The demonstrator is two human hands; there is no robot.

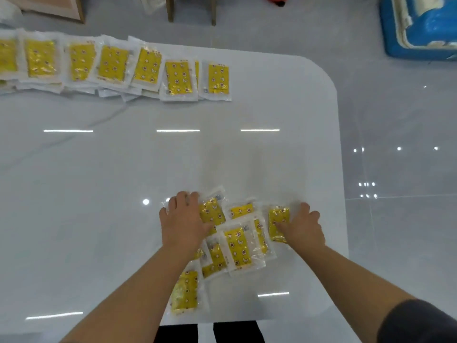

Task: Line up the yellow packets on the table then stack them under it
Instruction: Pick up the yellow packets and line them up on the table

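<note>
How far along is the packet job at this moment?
Partly done: a row of yellow packets is already lined up along the table's far edge. In hand: the left hand and right hand lie flat on a loose pile of packets near the front edge. Left: lining those up, then stacking everything under the table.

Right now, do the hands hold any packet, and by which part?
Neither grips one. The left hand lies flat on the loose yellow packets; the right hand presses on the rightmost packet.
</note>
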